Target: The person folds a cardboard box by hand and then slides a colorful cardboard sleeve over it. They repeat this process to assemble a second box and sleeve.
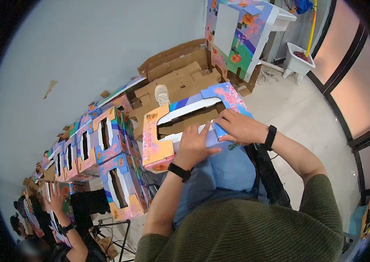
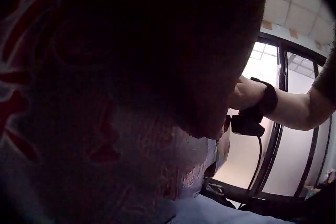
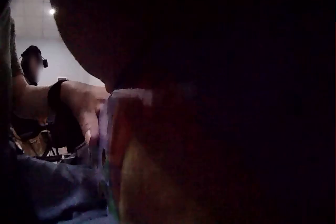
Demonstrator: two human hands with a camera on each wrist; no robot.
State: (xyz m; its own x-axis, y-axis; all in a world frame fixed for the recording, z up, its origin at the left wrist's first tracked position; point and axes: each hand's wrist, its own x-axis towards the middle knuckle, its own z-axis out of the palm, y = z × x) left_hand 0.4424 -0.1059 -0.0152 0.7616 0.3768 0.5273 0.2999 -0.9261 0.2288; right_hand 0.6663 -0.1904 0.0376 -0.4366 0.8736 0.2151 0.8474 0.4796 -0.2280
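A colourful printed cardboard box point(image 1: 156, 153) lies across the person's lap, its top showing a large cut-out opening with brown card inside. On the near rim, the left hand point(image 1: 193, 146) presses a pale flap with fairly straight fingers, its thumb spread along the near side. Close beside it, the right hand point(image 1: 242, 127) pinches a blue part of the same rim, fingers bent over the top and thumb lower down. Dark shadow fills much of both wrist views; the right wrist view shows the left hand point(image 3: 86, 103) against the box's side.
Several similar printed boxes point(image 1: 124, 168) are stacked at left along the wall. A larger printed carton point(image 1: 255, 39) stands beyond, near flattened brown cardboard point(image 1: 180, 81) on the floor. Another person's hand point(image 1: 56, 198) is at lower left, above a black tripod point(image 1: 126, 231). A white mop bucket point(image 1: 294, 65) stands at right.
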